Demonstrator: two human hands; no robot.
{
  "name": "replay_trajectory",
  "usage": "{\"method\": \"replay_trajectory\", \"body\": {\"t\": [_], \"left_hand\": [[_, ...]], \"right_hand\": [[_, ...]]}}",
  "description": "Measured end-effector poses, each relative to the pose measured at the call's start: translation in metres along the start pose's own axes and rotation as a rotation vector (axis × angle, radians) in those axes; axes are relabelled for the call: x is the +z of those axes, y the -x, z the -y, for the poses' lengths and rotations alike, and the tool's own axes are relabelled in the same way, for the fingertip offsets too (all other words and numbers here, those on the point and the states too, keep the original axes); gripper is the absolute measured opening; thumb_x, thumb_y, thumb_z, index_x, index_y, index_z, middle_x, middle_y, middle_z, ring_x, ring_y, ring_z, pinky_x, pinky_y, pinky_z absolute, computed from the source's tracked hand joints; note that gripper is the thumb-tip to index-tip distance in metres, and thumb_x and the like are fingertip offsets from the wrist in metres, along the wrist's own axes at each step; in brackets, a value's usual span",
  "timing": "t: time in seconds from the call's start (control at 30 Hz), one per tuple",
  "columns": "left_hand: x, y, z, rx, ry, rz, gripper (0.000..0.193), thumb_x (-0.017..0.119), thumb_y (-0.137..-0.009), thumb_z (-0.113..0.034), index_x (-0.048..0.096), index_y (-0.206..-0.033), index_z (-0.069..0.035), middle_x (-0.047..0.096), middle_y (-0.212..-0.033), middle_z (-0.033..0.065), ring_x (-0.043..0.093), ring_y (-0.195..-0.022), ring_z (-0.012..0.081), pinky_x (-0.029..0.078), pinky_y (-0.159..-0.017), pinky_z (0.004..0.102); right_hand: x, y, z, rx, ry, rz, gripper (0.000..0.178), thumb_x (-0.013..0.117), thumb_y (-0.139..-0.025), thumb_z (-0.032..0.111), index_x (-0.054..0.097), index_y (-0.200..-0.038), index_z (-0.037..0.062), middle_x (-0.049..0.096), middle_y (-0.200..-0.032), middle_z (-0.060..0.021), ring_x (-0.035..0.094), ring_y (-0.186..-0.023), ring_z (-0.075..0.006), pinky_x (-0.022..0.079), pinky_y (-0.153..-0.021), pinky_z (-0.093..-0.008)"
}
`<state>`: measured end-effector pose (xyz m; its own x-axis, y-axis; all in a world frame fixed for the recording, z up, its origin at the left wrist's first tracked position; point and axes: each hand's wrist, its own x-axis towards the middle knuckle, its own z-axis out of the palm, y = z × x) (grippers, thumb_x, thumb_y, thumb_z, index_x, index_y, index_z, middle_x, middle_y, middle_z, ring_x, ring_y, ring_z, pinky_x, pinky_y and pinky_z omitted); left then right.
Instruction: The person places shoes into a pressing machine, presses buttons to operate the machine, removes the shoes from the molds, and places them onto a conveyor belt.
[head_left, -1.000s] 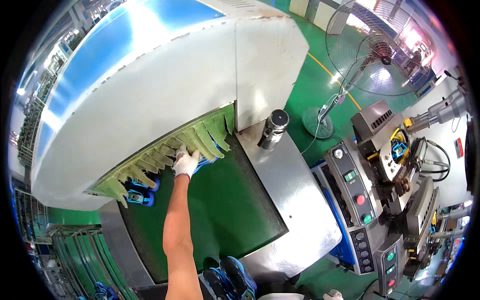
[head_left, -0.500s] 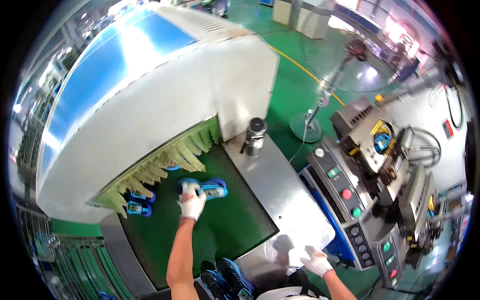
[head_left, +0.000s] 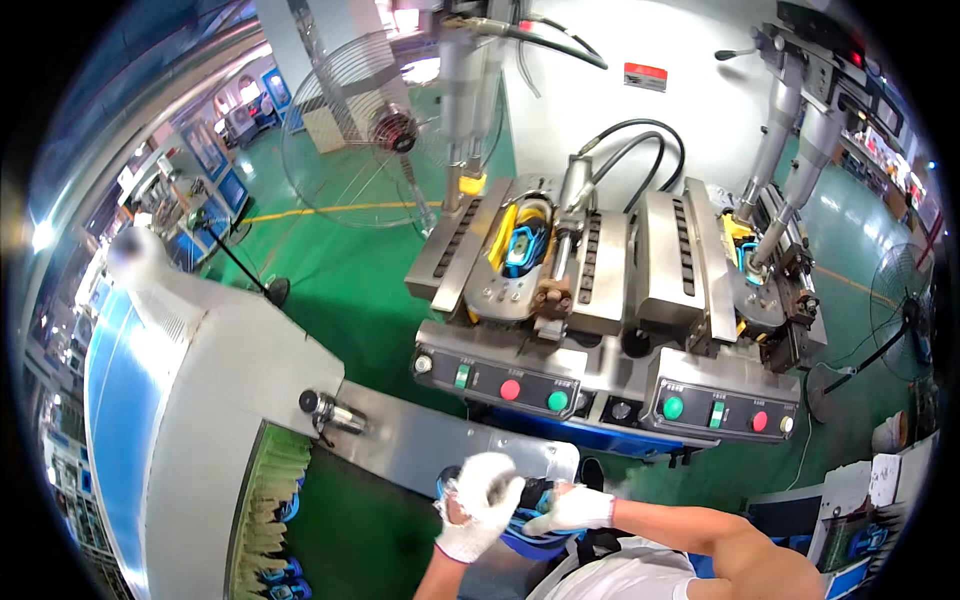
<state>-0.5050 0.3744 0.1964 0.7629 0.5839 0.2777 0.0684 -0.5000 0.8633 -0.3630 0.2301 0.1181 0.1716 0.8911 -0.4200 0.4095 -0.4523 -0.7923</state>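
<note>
A pair of black shoes with bright blue soles is close to my body at the metal table's near end. My left hand, in a white knit glove, curls over the left part of the shoes and hides much of them. From the right, my right hand, gloved too, has its fingers wrapped at the shoes' other side. Which shoe each hand grips is partly hidden. At the lower left, blue shoes lie on the green conveyor belt by the fringe curtain.
A steel side table carries a metal flask. Beyond it stands a two-station press with button panels and a blue shoe in its left mould. A white tunnel machine is at left, a standing fan behind.
My view has swung right toward the press. My left hand has moved from a blue shoe on the belt to the shoes near my body, and my right hand has joined it there.
</note>
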Motion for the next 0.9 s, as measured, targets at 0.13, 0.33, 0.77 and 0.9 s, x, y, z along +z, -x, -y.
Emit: {"method": "replay_trajectory", "body": {"t": [0.13, 0.33, 0.77, 0.9], "left_hand": [[0.035, -0.139, -0.047, 0.266, -0.203, -0.166, 0.053, 0.077, -0.081, 0.002, 0.056, -0.129, -0.001, 0.060, -0.117, 0.0128, 0.066, -0.097, 0.0209, 0.056, -0.082, 0.0333], [0.103, -0.346, 0.058, 0.222, -0.511, -0.062, 0.057, 0.075, -0.087, -0.029, 0.055, -0.131, 0.001, 0.058, -0.129, 0.0241, 0.057, -0.118, 0.0409, 0.047, -0.103, 0.0448], [0.180, -0.531, 0.133, -0.176, -0.756, 0.046, 0.066, 0.080, -0.077, -0.041, 0.054, -0.126, -0.004, 0.064, -0.122, 0.0259, 0.062, -0.116, 0.0422, 0.050, -0.096, 0.0515], [0.130, -0.502, 0.064, -0.189, -0.652, -0.039, 0.070, 0.081, -0.077, -0.040, 0.053, -0.132, -0.005, 0.064, -0.126, 0.0248, 0.061, -0.119, 0.0394, 0.049, -0.100, 0.0480]], "right_hand": [[-0.106, 0.063, -0.028, 0.122, -0.821, -0.052, 0.073, 0.085, -0.077, 0.042, 0.060, -0.132, 0.0012, 0.067, -0.110, -0.0063, 0.060, -0.087, -0.0110, 0.048, -0.068, -0.0269], [-0.194, 0.122, -0.048, -0.016, -1.405, -0.231, 0.075, 0.077, -0.079, 0.010, 0.046, -0.147, 0.0011, 0.066, -0.119, -0.0061, 0.062, -0.083, -0.0088, 0.050, -0.067, -0.0244], [-0.227, 0.145, -0.089, 0.273, -1.422, -0.597, 0.059, 0.074, -0.084, 0.020, 0.054, -0.135, -0.0014, 0.071, -0.112, -0.0155, 0.067, -0.095, -0.0263, 0.053, -0.083, -0.0357], [-0.230, 0.114, -0.083, 0.258, -1.322, -0.508, 0.055, 0.073, -0.086, 0.024, 0.056, -0.131, -0.0022, 0.072, -0.109, -0.0182, 0.068, -0.099, -0.0316, 0.054, -0.088, -0.0392]]}}
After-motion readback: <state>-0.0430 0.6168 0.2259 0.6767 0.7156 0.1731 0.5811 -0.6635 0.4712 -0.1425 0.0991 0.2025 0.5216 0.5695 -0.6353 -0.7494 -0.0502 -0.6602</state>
